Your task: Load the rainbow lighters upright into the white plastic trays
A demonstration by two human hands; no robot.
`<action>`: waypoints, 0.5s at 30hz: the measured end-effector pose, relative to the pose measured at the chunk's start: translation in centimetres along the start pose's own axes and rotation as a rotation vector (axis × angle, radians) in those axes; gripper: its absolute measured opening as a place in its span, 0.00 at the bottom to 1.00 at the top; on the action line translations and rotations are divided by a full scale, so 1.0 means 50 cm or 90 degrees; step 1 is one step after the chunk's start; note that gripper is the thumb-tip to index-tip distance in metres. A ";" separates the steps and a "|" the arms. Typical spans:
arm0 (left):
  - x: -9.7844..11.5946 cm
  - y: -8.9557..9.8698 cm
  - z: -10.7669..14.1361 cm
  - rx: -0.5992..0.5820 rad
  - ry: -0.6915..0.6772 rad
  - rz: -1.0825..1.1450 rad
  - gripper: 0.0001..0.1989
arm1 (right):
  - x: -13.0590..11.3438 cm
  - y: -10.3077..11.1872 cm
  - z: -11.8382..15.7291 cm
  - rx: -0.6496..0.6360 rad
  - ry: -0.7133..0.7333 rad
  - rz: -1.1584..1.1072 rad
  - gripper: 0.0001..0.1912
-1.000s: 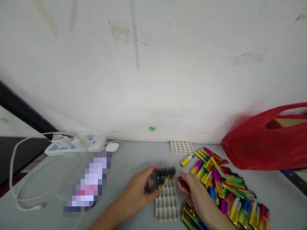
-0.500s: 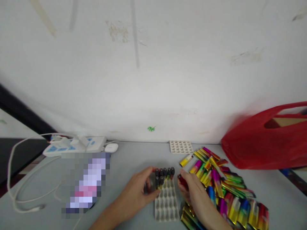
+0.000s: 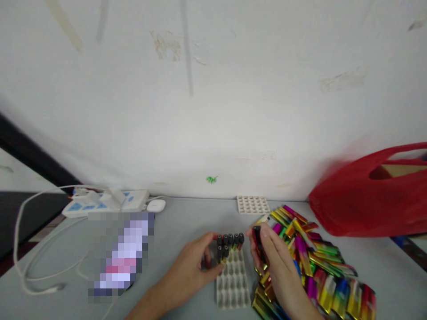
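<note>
Right hand grips a dark piece beside a part-filled tray

Right hand [image 3: 276, 255]: closed around a slim dark piece [image 3: 259, 240], thumb along one side, fingers along the other. Piece is held off the right edge of a pale tray [image 3: 231, 282], near its far right corner, apart from it. Black end up; long axis steep, top leaning away towards the table's far edge and a little left. Lower part mostly hidden by the fingers.

Left hand [image 3: 190, 262]: forefinger and thumb set apart in a half-open curve, both at the tray's left edge towards its far left corner. Cannot tell whether it grips or merely steadies.

Tray lies with its long axis running from the near to the far edge of the table [image 3: 187, 218]. Seven black-topped pieces [image 3: 230, 239] stand upright in it: five along the far edge, two behind the left hand's thumb in the next row. Small round mark on each top.

Right of the tray: heap of shiny multicoloured packs [image 3: 302, 255], long axes at many angles, the nearer ones more aligned. Print too blurred to read.

Second pale tray [image 3: 252, 205] at the table's far edge; red bag [image 3: 360, 200] at the far right corner; power strip [image 3: 136, 201] at the far left.
</note>
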State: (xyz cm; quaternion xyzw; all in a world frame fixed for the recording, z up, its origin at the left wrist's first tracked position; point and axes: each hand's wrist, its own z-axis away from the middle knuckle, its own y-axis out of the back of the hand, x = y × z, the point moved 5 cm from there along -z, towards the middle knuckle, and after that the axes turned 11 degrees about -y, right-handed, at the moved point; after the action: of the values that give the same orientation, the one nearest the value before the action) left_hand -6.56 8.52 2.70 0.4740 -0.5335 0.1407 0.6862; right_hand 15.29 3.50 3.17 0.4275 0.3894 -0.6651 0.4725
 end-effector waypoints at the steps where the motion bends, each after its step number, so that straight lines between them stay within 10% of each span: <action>1: 0.000 0.000 0.000 0.003 -0.002 -0.001 0.19 | -0.011 -0.005 0.002 -0.013 0.035 0.014 0.30; 15: -0.006 -0.003 0.001 0.008 -0.022 -0.012 0.17 | -0.064 -0.026 0.015 -0.089 0.311 0.255 0.06</action>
State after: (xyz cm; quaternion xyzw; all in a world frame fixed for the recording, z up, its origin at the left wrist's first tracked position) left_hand -6.60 8.51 2.37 0.4856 -0.5397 0.1296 0.6754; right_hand 14.48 4.07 6.56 0.6094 0.4440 -0.4082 0.5147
